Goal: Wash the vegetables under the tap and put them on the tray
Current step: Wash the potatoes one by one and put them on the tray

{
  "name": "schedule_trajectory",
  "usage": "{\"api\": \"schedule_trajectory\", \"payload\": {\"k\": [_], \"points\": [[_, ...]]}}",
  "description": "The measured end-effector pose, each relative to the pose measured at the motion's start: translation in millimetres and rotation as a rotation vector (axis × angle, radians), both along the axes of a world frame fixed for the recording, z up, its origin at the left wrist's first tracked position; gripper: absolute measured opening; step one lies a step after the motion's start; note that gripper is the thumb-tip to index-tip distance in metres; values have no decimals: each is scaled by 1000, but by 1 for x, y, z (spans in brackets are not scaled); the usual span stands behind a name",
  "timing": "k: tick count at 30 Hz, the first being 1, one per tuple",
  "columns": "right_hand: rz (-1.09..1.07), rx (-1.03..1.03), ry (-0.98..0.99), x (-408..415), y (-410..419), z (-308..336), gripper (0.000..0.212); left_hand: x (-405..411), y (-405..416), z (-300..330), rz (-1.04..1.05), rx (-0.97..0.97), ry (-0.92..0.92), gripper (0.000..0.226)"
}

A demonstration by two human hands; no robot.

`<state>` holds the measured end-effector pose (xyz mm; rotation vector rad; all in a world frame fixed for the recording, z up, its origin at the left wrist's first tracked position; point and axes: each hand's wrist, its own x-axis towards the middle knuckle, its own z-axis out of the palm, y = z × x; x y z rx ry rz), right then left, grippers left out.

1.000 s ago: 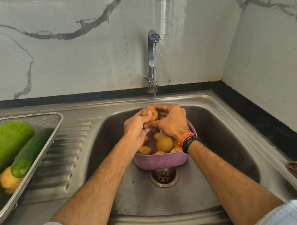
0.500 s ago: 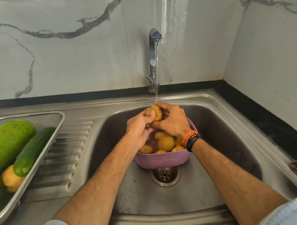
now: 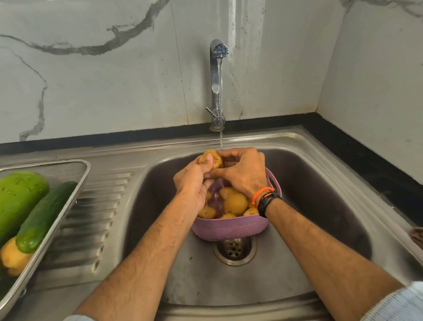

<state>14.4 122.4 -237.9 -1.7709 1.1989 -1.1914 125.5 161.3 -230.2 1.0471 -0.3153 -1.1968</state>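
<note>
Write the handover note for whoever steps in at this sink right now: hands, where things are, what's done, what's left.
Left hand and right hand: both closed on one potato, held under the running tap above the pink basket.
Basket sits in the sink over the drain, with several more potatoes inside.
Tray on the drainboard to the left already holds a large green vegetable, a cucumber and a yellow one.
Left: finish this potato, move it to the tray, then wash the rest from the basket.
</note>
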Motion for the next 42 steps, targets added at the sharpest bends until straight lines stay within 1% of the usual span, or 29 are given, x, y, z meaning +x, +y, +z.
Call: {"api": "schedule_trajectory", "payload": {"k": [2, 6, 7, 10, 12, 15, 18, 22, 26, 29, 31, 34, 37, 40, 42], "points": [[5, 11, -9, 1, -1, 1, 53, 0, 0, -1, -4, -12, -8, 20], [85, 55, 36, -1, -4, -1, 67, -3, -1, -2, -22, -26, -10, 21], [80, 54, 33, -1, -5, -1, 66, -3, 0, -2, -14, -25, -12, 21], [25, 49, -31, 0, -3, 0, 53, -2, -1, -3, 20, -17, -2, 27], [11, 44, -67, 1, -3, 0, 48, -1, -1, -3, 15, -23, 0, 29], [43, 73, -99, -2, -6, 0, 50, 2, -2, -2, -21, -14, -11, 29], [106, 156, -147, -9, -13, -1, 54, 9, -2, 1, -61, -3, 48, 22], [149, 207, -156, -12, -19, -3, 55, 12, -1, 2, -112, -28, 55, 23], [103, 235, -163, -13, -20, -4, 42, 10, -1, 4, -118, -39, 85, 13], [98, 251, -182, -15, -21, -5, 38, 10, -2, 1, -120, -40, 81, 15], [129, 250, -183, -16, -21, -5, 42, 9, -4, -2, -114, -42, 44, 23], [173, 235, -153, -16, -20, -5, 56, 8, -6, -6, -86, -14, -15, 35], [201, 188, -82, -13, -19, -4, 66, 9, -5, -8, -108, 7, -47, 31], [233, 173, -31, -10, -18, -4, 73, 11, -4, -6, -123, 9, -30, 25], [190, 141, -35, -9, -16, -5, 71, 10, -5, -6, -83, 15, -22, 26]]}}
